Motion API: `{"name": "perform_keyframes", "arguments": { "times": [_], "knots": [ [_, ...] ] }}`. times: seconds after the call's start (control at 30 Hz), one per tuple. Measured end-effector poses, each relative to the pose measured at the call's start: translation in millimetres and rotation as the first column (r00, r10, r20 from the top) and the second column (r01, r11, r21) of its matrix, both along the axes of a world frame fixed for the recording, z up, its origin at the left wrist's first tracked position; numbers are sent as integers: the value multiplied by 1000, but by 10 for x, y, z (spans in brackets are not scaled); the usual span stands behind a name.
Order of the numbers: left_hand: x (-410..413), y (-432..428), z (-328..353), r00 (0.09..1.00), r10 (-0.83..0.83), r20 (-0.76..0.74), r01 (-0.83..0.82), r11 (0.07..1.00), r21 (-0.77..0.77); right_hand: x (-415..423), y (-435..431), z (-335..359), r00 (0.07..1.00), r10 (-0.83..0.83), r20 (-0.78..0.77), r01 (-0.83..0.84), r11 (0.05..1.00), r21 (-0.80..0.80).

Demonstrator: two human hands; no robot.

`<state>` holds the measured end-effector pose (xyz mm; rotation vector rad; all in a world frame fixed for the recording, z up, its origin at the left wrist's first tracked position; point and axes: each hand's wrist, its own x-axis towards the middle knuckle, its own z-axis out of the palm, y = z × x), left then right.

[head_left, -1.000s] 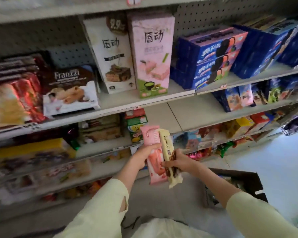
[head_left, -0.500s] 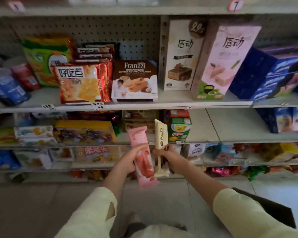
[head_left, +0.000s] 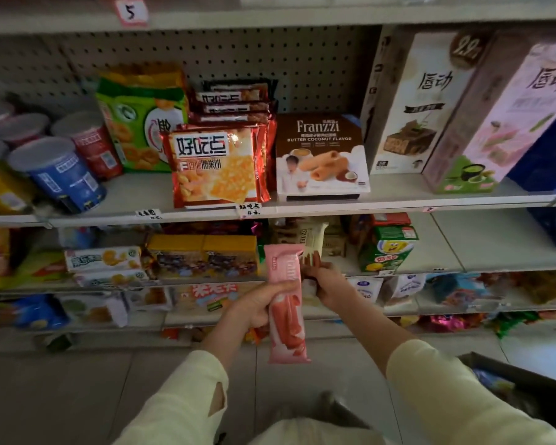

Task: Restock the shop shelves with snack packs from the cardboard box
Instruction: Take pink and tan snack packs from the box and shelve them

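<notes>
Two snack packs are held before the shelves: the left hand [head_left: 260, 305] grips the pink pack [head_left: 286, 303], which partly hides the cream pack [head_left: 313, 244] pinched by the right hand [head_left: 329, 285]. Only a dark corner of the cardboard box [head_left: 523, 383] shows, near right.

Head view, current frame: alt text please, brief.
A person's left hand grips a pink snack pack upright while the right hand holds a cream snack pack toward a stocked shop shelf; a Franzzi box sits above.
</notes>
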<state>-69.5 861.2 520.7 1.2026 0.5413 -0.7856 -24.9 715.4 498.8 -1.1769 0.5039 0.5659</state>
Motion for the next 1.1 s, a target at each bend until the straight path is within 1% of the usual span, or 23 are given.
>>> {"name": "perform_keyframes", "arguments": {
  "times": [0.17, 0.3, 0.43, 0.53, 0.6, 0.67, 0.77, 0.93, 1.1],
  "knots": [
    [118, 36, 6, 993, -75, 87, 68, 994, 83, 102, 48, -37, 1000, -7, 6, 7, 998, 68],
    [206, 134, -4, 972, -181, 152, 151, 970, 188, 178, 1, 10, 999, 22, -42, -21, 999, 45],
    [300, 249, 60, 958, -250, 140, 224, 958, 178, 308, -108, 27, 995, -21, -96, 21, 1000, 0],
    [358, 297, 108, 965, -243, 101, 229, 964, 134, 391, -171, 14, 995, -7, -101, 0, 997, -74],
    [373, 288, 140, 979, -189, 77, 181, 979, 95, 424, -195, 4, 994, -7, -106, -4, 995, -99],
    [388, 262, 122, 996, -75, 57, 73, 997, 41, 452, -212, -3, 992, -53, -111, 42, 994, -98],
    [384, 232, 53, 996, 84, 30, -84, 996, -6, 477, -239, -14, 988, -109, -110, 99, 990, -98],
    [329, 196, -68, 962, 274, -5, -274, 961, -31, 448, -262, -73, 976, -179, -126, 180, 984, -8],
    [257, 118, -157, 922, 387, 4, -387, 922, -14, 398, -238, -185, 953, -243, -182, 255, 965, 51]
  ]
}}
